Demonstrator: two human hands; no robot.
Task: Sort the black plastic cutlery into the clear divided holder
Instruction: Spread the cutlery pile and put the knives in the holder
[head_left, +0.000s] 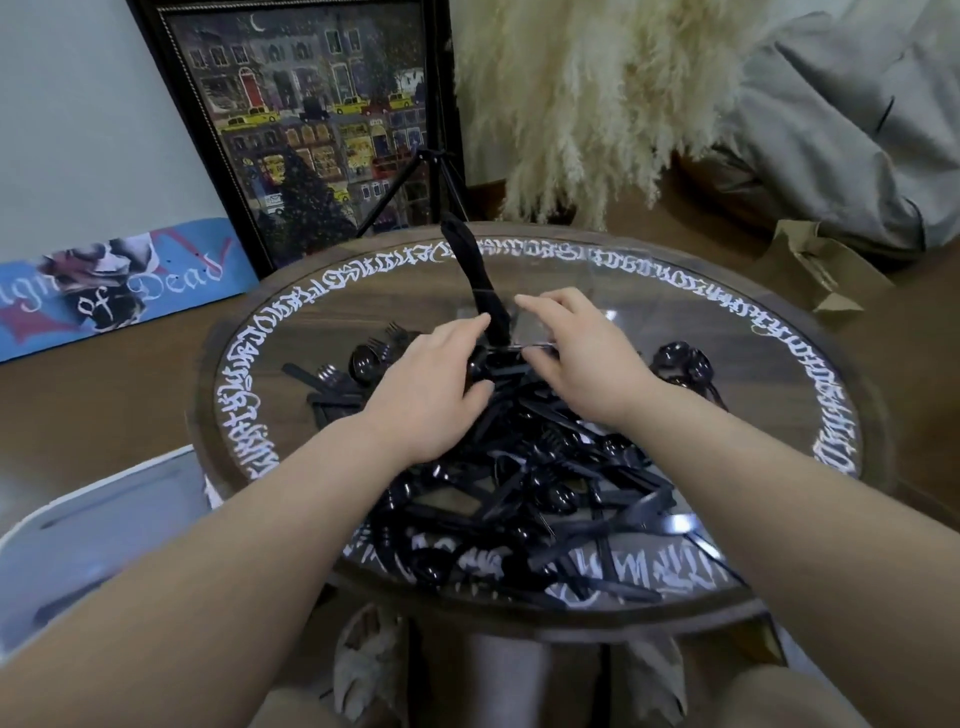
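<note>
Cutlery (545, 483) looks light, stiff and slippery; best pinched mid-handle. Left hand (431, 384) fingers curl round pieces; right hand (576, 358) fingers bend onto the holder (524, 319) just beyond.

Pale wall (78, 130), framed street painting (317, 119) beyond hands, pampas grass (582, 104), brown floor (104, 395), round glass table (779, 374)
</note>
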